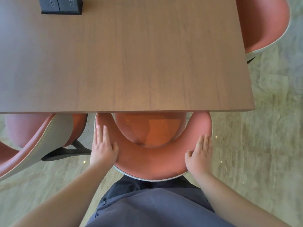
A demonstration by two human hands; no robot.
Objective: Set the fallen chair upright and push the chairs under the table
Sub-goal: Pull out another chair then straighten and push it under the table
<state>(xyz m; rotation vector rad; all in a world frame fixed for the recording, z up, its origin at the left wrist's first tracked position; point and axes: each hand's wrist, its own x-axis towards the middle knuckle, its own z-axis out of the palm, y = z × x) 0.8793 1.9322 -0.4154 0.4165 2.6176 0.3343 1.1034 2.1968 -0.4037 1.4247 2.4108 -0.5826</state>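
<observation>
Both hands (103,149) (199,154) flat, apart on upright chair (152,158) backrest, seat facing table (131,63).

Soft, even daylight fills my view, with no hard shadows. A pale sheen washes the far left of the table (124,59). Small bright glints dot the floor (262,145). My left hand (103,147) blurs at the fingertips, and the wide lens bends straight edges near the corners.

Brown wooden table (131,63) bears a black socket box (60,5).
</observation>
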